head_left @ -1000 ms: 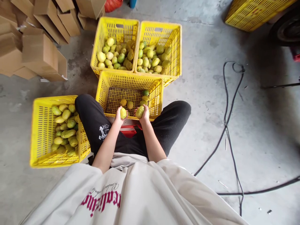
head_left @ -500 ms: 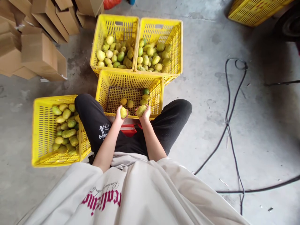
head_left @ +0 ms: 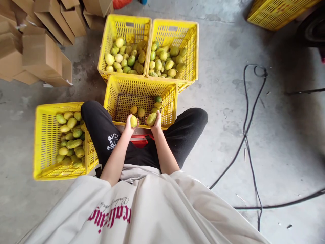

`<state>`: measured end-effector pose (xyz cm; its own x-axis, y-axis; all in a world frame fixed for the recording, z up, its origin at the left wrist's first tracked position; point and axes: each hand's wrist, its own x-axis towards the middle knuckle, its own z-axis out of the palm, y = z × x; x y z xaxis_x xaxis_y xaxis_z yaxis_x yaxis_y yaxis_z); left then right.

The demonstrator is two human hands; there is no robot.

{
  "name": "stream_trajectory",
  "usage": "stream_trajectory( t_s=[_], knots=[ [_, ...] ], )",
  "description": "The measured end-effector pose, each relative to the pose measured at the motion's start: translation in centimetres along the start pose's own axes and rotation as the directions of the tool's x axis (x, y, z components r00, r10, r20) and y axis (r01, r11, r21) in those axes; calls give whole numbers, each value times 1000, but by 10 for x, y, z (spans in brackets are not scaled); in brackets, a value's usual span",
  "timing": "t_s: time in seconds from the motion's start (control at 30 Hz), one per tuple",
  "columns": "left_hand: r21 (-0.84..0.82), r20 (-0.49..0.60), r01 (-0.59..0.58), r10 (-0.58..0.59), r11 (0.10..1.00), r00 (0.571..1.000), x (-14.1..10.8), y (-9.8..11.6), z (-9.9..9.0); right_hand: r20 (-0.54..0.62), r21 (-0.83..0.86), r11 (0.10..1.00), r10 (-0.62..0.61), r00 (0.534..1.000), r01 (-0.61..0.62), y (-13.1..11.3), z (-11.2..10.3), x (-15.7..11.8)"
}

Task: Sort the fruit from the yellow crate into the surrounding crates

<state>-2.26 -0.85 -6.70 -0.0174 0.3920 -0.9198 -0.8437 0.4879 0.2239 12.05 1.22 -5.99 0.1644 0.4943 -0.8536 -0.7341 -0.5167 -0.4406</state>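
Note:
My left hand (head_left: 130,126) holds a yellow fruit (head_left: 133,121) over the near edge of the middle yellow crate (head_left: 142,83). Beside it, my right hand (head_left: 156,124) holds a larger yellow-green fruit (head_left: 151,119) above the same edge. The two hands are apart. Two small yellow fruits lie in that crate just beyond my left hand, and a short row of green and yellow fruits (head_left: 158,105) lies along its right side. The palms are mostly hidden by the fruits.
Two yellow crates (head_left: 173,22) holding many fruits stand behind the middle one. Another crate of fruits (head_left: 42,142) is by my left knee. Cardboard boxes (head_left: 42,56) stand at the upper left. A black cable (head_left: 237,153) crosses the floor on the right.
My right hand has shifted slightly left, and the fruit in it is turned a little, with the fingers reaching further up its side. My left hand has barely moved.

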Motion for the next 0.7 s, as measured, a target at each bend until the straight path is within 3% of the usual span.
stream_trajectory(
  t_s=[0.1,0.4,0.7],
  knots=[
    [42,-100,7,-3,999,995,-8,1,5,65,44,999,10,998,-13,-3,2,-4],
    [11,-111,-3,4,1000,994,-14,0,9,189,68,966,234,954,-251,-2,-6,-3],
    [19,-120,12,-10,1000,993,-18,3,10,125,8,988,155,980,-157,-6,-2,-12]
  ],
)
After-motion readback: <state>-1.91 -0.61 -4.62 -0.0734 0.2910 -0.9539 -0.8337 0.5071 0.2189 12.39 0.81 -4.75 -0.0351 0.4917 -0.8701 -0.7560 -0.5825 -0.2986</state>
